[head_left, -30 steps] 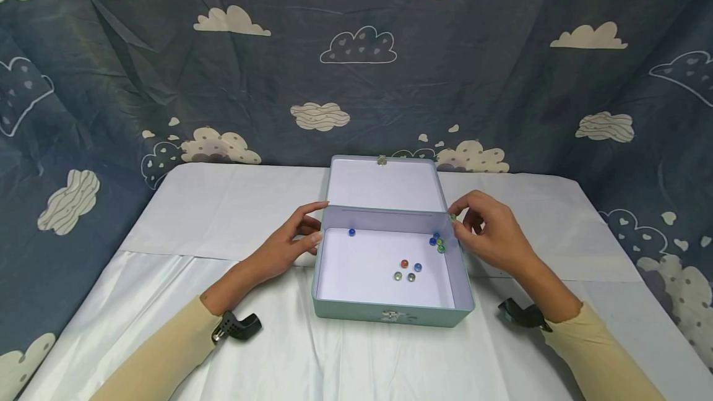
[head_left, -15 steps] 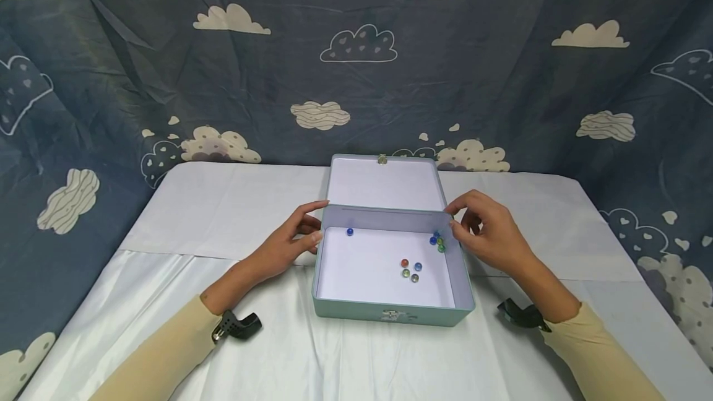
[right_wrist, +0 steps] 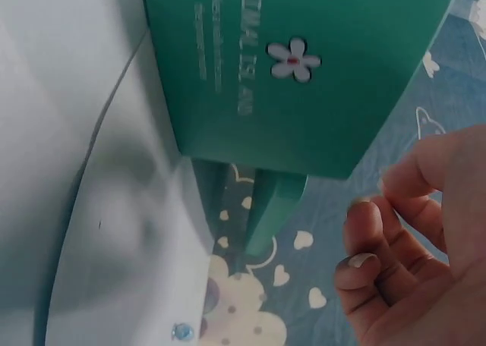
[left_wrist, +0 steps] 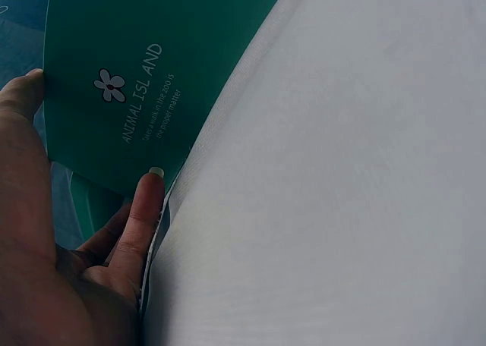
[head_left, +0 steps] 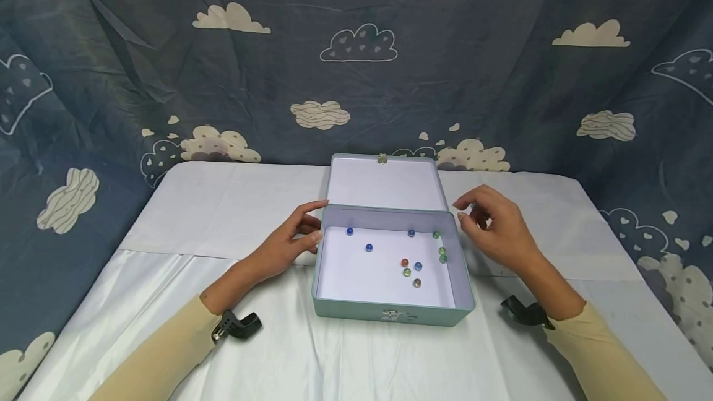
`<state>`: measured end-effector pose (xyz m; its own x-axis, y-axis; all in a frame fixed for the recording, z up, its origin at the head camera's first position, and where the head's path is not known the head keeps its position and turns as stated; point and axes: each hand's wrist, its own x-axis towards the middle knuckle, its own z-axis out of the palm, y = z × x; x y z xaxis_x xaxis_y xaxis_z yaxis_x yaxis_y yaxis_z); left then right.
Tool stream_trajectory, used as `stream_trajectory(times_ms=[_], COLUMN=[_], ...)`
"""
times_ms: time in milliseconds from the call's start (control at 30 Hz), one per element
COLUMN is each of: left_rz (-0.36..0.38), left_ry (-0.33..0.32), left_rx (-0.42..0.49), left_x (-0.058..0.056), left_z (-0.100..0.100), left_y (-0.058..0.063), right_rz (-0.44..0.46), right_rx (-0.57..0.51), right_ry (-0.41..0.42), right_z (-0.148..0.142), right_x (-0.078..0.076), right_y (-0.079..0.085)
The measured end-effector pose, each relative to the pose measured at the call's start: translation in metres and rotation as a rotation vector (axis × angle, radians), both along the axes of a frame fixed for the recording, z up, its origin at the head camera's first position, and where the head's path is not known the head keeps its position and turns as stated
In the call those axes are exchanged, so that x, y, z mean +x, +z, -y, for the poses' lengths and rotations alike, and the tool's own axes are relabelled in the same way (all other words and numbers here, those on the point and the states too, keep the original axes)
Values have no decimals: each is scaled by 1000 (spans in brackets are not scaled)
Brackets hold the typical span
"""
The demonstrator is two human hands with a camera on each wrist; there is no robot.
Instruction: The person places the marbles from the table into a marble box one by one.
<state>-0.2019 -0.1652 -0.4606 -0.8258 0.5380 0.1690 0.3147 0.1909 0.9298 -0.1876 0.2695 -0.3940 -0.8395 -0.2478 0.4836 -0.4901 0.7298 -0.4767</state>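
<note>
In the head view, an open green tin box [head_left: 392,313] with a pale inside holds several glass marbles, among them an orange marble [head_left: 404,262], a blue marble [head_left: 369,247] and a green marble [head_left: 436,235]. My left hand [head_left: 286,243] rests against the box's left side, index fingertip at the back corner, another finger on the green wall [left_wrist: 121,133]. My right hand [head_left: 492,224] hovers just off the right back corner, fingers bent loosely with nothing between them. Beyond its fingertips, a blue marble [right_wrist: 182,331] lies on the white cloth in the right wrist view.
The box's lid [head_left: 384,181] leans back behind it, with a metal clasp at its top edge. White cloth [head_left: 267,351] covers the table. A dark blue curtain [head_left: 356,91] with cloud prints hangs behind and at both sides.
A green marble that my right hand pinched at the rim is now in the box. Two blue marbles there rolled left. My right hand drew back to the right; the left stayed.
</note>
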Motion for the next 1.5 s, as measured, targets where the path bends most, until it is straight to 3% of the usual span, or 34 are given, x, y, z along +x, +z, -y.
stream_trajectory(times_ms=[700, 1000, 1267, 1500], left_rz=[-3, -3, 1, 1], left_ry=[-6, 2, 4, 5], left_rx=[1, -5, -4, 0], left_x=[-1, -1, 1, 1], left_z=[-1, 0, 0, 0], left_y=[2, 0, 0, 0], right_rz=[73, 113, 268, 308], right_rx=[8, 105, 247, 312], right_ry=[-142, -121, -159, -121], right_z=[-29, -42, -50, -54], right_x=[-14, -22, -29, -32], right_y=[-9, -18, -29, -36])
